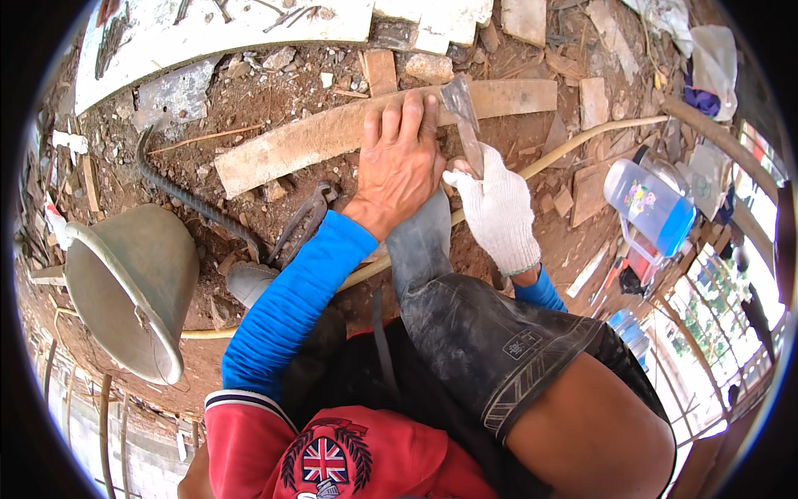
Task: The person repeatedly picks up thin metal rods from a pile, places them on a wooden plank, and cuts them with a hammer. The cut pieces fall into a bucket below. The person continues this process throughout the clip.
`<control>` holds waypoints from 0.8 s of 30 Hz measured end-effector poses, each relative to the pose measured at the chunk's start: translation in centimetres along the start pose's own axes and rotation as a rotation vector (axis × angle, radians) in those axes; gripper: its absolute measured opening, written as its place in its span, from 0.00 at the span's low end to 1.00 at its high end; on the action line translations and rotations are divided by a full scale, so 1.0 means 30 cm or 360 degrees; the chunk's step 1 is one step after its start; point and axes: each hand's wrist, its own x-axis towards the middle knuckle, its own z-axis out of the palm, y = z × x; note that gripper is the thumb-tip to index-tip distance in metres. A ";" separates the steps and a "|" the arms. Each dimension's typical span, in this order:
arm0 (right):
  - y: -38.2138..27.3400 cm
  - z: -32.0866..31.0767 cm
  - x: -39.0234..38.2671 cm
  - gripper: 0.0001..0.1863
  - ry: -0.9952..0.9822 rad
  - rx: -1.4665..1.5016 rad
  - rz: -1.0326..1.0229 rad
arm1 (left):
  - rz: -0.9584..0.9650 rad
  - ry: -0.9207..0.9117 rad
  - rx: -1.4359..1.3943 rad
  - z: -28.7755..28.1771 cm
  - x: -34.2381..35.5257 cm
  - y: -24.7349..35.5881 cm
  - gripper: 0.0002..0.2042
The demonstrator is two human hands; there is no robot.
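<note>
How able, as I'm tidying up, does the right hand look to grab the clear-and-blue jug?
Probably not yet: the right hand holds a tool, though nothing tall seems to stand between it and the jug.

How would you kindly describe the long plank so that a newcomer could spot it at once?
Find the white slab at upper left, then the bare left hand below and right of it. The plank lies under that hand, far longer than the wood scraps around it.

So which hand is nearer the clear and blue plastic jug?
Right: your white-gloved right hand is left of the jug; your bare left hand, on the brown wooden board, is farther left.
</note>
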 end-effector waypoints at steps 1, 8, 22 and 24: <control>-0.003 -0.006 -0.011 0.24 0.0045 0.0068 0.0000 | 0.0003 0.0000 0.0000 0.002 0.002 0.000 0.34; 0.014 -0.009 -0.006 0.23 -0.0162 -0.0193 0.0024 | 0.0013 0.0015 0.0032 -0.010 -0.006 -0.002 0.33; 0.006 -0.110 -0.018 0.21 0.0010 0.0208 0.0249 | 0.0071 -0.0053 0.0033 -0.005 -0.018 -0.007 0.32; -0.003 -0.110 -0.021 0.22 -0.0035 0.0194 0.0307 | 0.0069 -0.0055 0.0046 -0.003 -0.019 -0.005 0.32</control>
